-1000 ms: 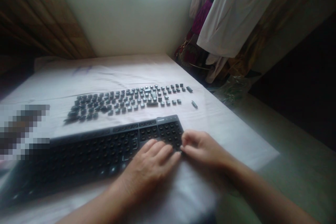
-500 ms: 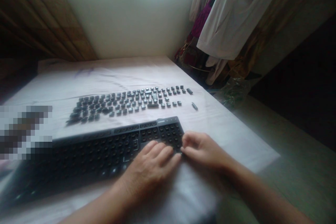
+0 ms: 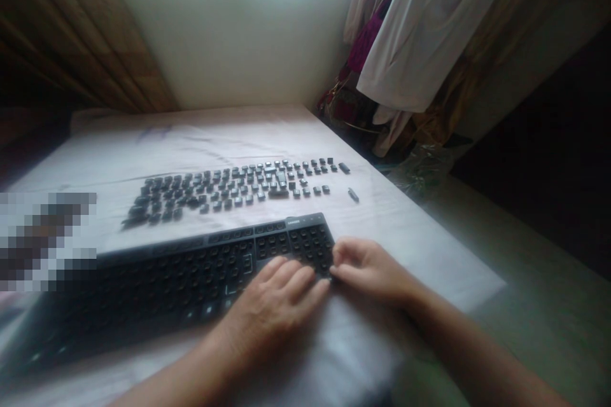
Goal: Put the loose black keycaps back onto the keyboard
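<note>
Keyboard (image 3: 167, 286): long axis leftward, top edge beyond my hands
Left hand (image 3: 274, 299): atop, fingers together
Right hand (image 3: 367, 267): curled
Grips: I can't tell

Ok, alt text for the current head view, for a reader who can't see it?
A left hand lies over a black keyboard near its right end, and the right hand curls at that end's edge. Beyond, loose black keys sit in rough rows on pale cloth.

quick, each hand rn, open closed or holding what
Left hand: palm down over the keyboard, fingers slightly bent; grip cannot be told.
Right hand: curled at the keyboard's right edge; grip cannot be told.
</note>
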Available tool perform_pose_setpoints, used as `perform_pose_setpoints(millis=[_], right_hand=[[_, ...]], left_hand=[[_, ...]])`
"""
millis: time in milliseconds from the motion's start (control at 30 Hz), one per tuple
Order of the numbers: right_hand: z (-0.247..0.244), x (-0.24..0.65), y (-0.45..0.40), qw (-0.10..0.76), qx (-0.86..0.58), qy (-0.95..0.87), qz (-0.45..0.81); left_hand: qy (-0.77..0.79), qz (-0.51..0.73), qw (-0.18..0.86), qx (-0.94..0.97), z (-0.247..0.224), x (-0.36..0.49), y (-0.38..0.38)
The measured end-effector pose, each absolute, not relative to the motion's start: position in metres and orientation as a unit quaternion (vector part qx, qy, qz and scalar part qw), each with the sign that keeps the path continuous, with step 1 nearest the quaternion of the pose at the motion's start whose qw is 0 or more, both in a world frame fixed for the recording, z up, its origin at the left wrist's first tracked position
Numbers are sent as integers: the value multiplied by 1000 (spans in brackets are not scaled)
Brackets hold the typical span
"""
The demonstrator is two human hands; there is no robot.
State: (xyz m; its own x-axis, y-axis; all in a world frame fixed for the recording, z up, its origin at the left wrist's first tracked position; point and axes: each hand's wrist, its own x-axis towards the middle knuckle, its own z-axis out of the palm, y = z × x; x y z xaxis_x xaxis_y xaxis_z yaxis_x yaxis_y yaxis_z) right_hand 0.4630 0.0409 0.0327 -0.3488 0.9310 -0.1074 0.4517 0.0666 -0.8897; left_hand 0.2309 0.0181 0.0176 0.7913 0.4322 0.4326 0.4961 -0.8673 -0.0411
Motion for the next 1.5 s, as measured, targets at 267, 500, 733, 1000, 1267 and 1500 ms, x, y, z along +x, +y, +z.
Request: perform_pose_setpoints(millis=[267, 500, 733, 1000, 1267, 1500], right_hand=[[31, 467, 44, 273, -504, -648, 502], [43, 496, 75, 298, -573, -684, 339], [44, 519, 135, 266, -692, -645, 183], [28, 509, 140, 212, -731, -638, 114], [23, 508, 137, 203, -719, -661, 69], [26, 501, 136, 159, -710, -684, 63]], left_hand=[[-245, -215, 85, -942, 16, 230, 18], [-247, -237, 81, -936, 14, 231, 17], [-246, -237, 80, -936, 9, 229, 16], [-252, -224, 71, -939, 7, 228, 18], [-257, -225, 69, -937, 7, 229, 18], [-252, -220, 77, -939, 10, 229, 18]])
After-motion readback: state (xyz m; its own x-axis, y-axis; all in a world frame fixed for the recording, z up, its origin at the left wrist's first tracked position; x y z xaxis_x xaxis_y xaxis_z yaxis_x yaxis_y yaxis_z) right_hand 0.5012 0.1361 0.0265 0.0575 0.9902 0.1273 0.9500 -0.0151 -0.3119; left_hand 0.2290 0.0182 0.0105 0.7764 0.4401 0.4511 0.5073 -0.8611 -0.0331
